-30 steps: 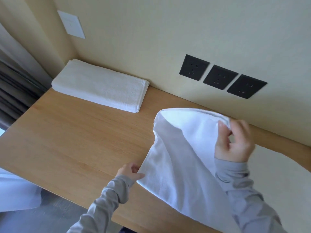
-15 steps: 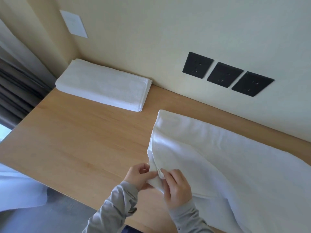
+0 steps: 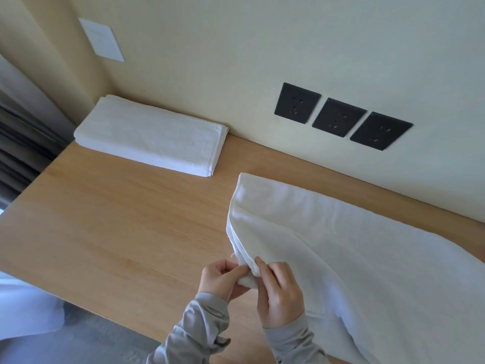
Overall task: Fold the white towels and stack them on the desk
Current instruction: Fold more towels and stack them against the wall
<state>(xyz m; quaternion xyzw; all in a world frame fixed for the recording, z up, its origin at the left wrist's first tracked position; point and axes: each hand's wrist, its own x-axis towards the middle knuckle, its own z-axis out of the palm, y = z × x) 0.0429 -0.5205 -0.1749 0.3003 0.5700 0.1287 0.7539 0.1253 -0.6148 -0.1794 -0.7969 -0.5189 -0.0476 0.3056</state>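
A large white towel (image 3: 354, 253) lies doubled over on the right half of the wooden desk (image 3: 118, 219), and it runs off the right edge of the view. Its near left corners meet at the desk's front. My left hand (image 3: 223, 279) and my right hand (image 3: 280, 292) both pinch those corners together, fingers closed on the cloth. A folded white towel (image 3: 152, 137) rests flat in the far left corner of the desk, against the wall.
Three black wall sockets (image 3: 338, 116) sit above the desk's back edge. A white wall plate (image 3: 102, 39) is higher up on the left. Dark curtains (image 3: 23, 143) hang beyond the left edge. White fabric (image 3: 23, 306) lies below the desk's front left.
My right hand brought the towel's far corner down and forward onto the near corner held by my left hand. The towel now lies folded in half, and both hands hold the joined corners.
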